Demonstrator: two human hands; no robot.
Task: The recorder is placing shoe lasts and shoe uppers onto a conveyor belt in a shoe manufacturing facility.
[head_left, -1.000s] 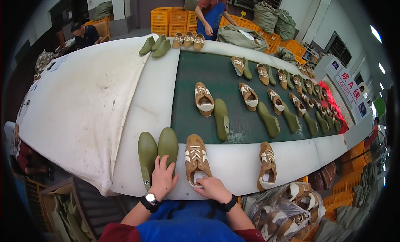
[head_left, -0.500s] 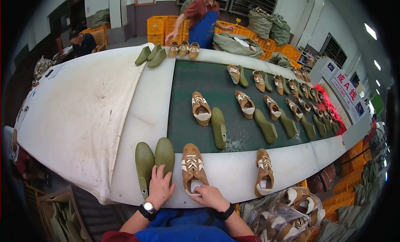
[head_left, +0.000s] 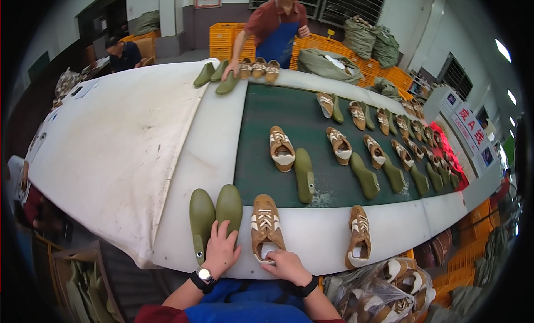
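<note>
Resting flat with fingers spread, the left hand point(head_left: 221, 249) steadies a pair of olive green soles point(head_left: 214, 213) at the near edge of the white bench point(head_left: 311, 239). The right hand point(head_left: 286, 266) pinches the heel of a tan shoe upper point(head_left: 265, 227) just beside them, squaring it toward the green conveyor belt point(head_left: 306, 117) beyond, where similar uppers and soles lie paired.

Shoe factory, assembly line: green conveyor belt point(head_left: 311, 139) w/ rows of brown shoes point(head_left: 282, 148) & olive soles point(head_left: 304, 167), stacked orange crates point(head_left: 221, 39), stuffed sacks point(head_left: 361, 39).
</note>
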